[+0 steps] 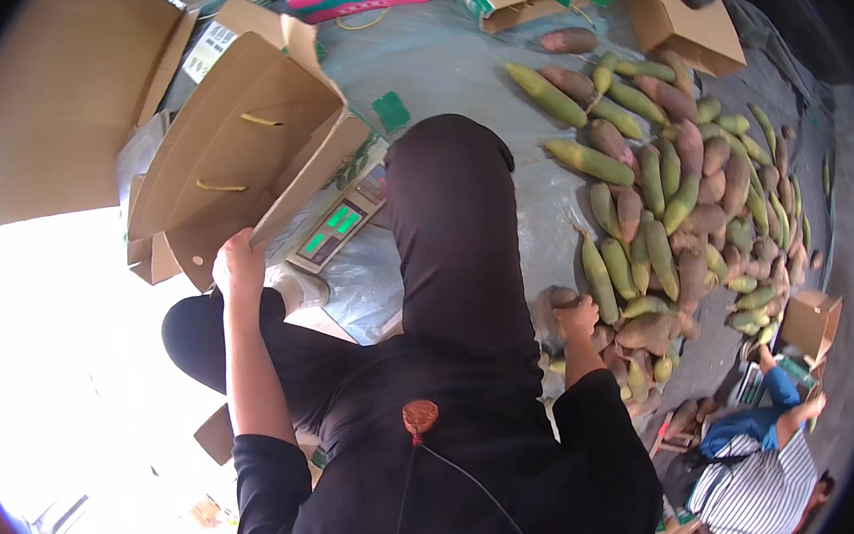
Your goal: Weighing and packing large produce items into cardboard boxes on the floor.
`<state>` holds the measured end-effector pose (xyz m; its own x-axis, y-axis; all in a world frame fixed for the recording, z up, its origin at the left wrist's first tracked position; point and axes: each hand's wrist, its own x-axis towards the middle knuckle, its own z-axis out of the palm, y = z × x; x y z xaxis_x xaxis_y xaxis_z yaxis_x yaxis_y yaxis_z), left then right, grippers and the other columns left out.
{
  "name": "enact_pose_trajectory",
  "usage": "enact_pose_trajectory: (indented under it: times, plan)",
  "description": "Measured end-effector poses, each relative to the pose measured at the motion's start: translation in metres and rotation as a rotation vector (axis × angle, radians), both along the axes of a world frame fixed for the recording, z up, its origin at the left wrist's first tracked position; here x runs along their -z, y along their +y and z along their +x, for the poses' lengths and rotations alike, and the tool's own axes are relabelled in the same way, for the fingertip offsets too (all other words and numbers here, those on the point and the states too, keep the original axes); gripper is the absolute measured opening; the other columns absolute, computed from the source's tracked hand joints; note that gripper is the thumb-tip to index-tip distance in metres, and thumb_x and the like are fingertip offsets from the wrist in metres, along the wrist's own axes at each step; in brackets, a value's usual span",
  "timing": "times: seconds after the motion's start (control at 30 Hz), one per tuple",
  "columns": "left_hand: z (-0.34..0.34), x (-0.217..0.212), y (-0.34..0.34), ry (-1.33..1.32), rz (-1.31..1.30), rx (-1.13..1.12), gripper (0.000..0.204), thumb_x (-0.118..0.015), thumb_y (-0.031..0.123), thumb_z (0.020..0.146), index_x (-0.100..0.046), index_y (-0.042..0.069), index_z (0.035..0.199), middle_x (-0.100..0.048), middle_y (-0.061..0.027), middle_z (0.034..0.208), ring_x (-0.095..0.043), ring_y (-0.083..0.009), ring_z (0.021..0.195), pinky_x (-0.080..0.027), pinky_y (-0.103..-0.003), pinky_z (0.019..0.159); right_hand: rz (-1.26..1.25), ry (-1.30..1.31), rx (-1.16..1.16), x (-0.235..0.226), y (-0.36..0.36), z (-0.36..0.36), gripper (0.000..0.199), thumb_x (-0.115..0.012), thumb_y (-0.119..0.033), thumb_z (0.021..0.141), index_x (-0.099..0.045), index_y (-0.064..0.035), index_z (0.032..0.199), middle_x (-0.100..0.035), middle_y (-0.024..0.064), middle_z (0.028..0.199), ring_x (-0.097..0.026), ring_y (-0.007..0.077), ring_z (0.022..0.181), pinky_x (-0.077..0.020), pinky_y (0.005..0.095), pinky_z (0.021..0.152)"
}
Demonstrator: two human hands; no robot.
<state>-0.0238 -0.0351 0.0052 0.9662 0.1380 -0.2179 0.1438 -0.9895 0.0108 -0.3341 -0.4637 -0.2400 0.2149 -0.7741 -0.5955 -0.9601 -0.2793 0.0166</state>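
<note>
**Cardboard box in one hand, a shoot in the other**

Brown cardboard fills the upper left: the left hand (237,263) grips the lower corner of an open cardboard box (237,151), fingers curled shut around its edge, holding it tilted above a digital scale (340,221) with green display panels. From this view, whether anything lies inside the box cannot be told, since only its outer walls and 2 yellow strap handles show.

To the right of the person's dark-trousered knee, the right hand (579,315) closes on the tip of a brownish shoot (562,298) at the near edge of a large pile of shoots (682,197), green and reddish-brown, spread over a grey plastic sheet (451,64) on the floor. The fingers look wrapped around that end, though they are small in the picture and their exact hold is hard to read.

As a judgement: the packing looks to be at an early point for this box. It is opened and held by the scale, 1 shoot is only now being picked, and the pile remains big, so most of the sorting and weighing appears left to do.

More cardboard boxes (688,15) stand beyond the pile. At the lower right another person (763,451) in a striped shirt and blue sleeve works beside a small box (813,322).
</note>
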Motion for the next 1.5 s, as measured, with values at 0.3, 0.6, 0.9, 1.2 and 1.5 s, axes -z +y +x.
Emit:
enact_pose_trajectory:
  times: [0.3,0.6,0.9,1.2,1.5]
  plan:
    - [-0.009,0.004,-0.001,-0.030,-0.016,0.022,0.018,-0.061,0.016,0.077,-0.067,0.012,0.094,-0.066,-0.0140,0.086,-0.062,-0.0325,0.085,-0.049,-0.040,0.075,0.102,0.040,-0.065,-0.011,0.012,0.026,0.081,-0.081,-0.026,0.053,-0.041,-0.0160,0.123,-0.051,0.0077,0.122,-0.047,0.0297,0.116,-0.0426,0.0457,0.092]
    - [-0.010,-0.001,0.005,-0.069,-0.033,0.050,0.016,-0.060,0.011,0.076,-0.066,0.009,0.090,-0.065,-0.0126,0.086,-0.062,-0.0308,0.086,-0.049,-0.040,0.074,0.311,-0.922,-0.147,-0.058,-0.039,0.157,0.077,-0.081,-0.008,0.056,-0.043,0.0035,0.122,-0.055,0.0133,0.108,-0.056,0.0234,0.097,-0.0466,0.0332,0.083]
    - [0.001,0.007,0.015,-0.085,-0.052,0.095,0.013,-0.062,0.011,0.075,-0.067,0.010,0.088,-0.066,-0.0114,0.084,-0.063,-0.0300,0.084,-0.049,-0.040,0.072,0.547,-1.419,-0.616,-0.334,0.042,0.324,0.067,-0.077,-0.007,0.062,-0.045,-0.0007,0.121,-0.054,0.0116,0.114,-0.054,0.0197,0.105,-0.0439,0.0323,0.090]
    - [-0.002,0.012,0.018,-0.133,-0.025,0.125,0.013,-0.055,0.006,0.074,-0.066,0.011,0.080,-0.065,-0.0092,0.078,-0.065,-0.0275,0.081,-0.050,-0.040,0.070,0.668,-1.375,-1.459,-0.333,0.230,0.416,0.065,-0.081,-0.020,0.055,-0.053,-0.0072,0.112,-0.061,0.0130,0.102,-0.059,0.0267,0.097,-0.0472,0.0358,0.084]
    - [-0.001,0.012,0.015,-0.042,0.046,0.103,0.012,-0.051,0.009,0.078,-0.063,0.007,0.079,-0.066,-0.0123,0.082,-0.065,-0.0302,0.080,-0.049,-0.044,0.068,0.428,-0.445,-1.686,-0.223,0.376,0.424,0.060,-0.081,-0.028,0.052,-0.063,-0.0100,0.107,-0.064,0.0113,0.109,-0.060,0.0283,0.103,-0.0485,0.0427,0.083]
